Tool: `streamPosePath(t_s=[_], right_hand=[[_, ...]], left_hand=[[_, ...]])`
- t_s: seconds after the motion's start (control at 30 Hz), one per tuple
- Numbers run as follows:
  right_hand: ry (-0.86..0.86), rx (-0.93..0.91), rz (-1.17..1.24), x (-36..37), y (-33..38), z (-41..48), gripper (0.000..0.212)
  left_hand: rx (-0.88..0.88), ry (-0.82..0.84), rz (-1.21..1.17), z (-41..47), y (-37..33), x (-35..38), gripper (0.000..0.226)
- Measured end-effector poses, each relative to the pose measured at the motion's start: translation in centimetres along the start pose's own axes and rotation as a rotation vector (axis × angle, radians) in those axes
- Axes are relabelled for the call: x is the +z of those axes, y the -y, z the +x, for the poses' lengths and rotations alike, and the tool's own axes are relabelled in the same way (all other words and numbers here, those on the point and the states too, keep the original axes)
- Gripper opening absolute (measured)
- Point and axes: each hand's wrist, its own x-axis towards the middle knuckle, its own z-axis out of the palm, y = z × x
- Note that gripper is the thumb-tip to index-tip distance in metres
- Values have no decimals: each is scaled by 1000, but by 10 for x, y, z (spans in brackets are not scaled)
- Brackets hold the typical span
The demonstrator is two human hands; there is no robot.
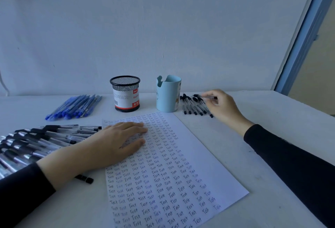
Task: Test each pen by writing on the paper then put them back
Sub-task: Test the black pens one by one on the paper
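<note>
left hand flat, fingers straight, pinning paper; right hand at 1 o'clock pinching black pen over small pile; lay parallel, avoid scattering neighbours

A white table is seen across the lower half of the frame. A sheet of paper, filled with rows of the handwritten word "Test", is laid at an angle at the centre. Above it, a black mesh cup and a light blue holder are stood upright, side by side but apart. A row of blue pens is spread at upper left, a small group of black pens just right of the blue holder, and a large pile of black pens at the left edge.
</note>
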Motion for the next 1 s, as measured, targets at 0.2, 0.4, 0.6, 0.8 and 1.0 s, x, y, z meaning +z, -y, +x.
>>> streamPosePath(t_s=[0.2, 0.4, 0.6, 0.8, 1.0], right_hand=[[183, -42, -171, 14, -3, -1, 30], [143, -155, -84, 23, 21, -11, 27], [351, -392, -121, 52, 51, -34, 27], [420, -318, 9, 56, 46, -38, 22], [446, -309, 29, 57, 47, -37, 23]], left_hand=[[1, 6, 1, -1, -2, -2, 79], [-9, 12, 0, -1, -5, -2, 74], [-26, -23, -23, -2, -14, -9, 56], [-186, -250, -9, -4, 29, -44, 29], [-302, -60, -125, -28, 71, -73, 8]])
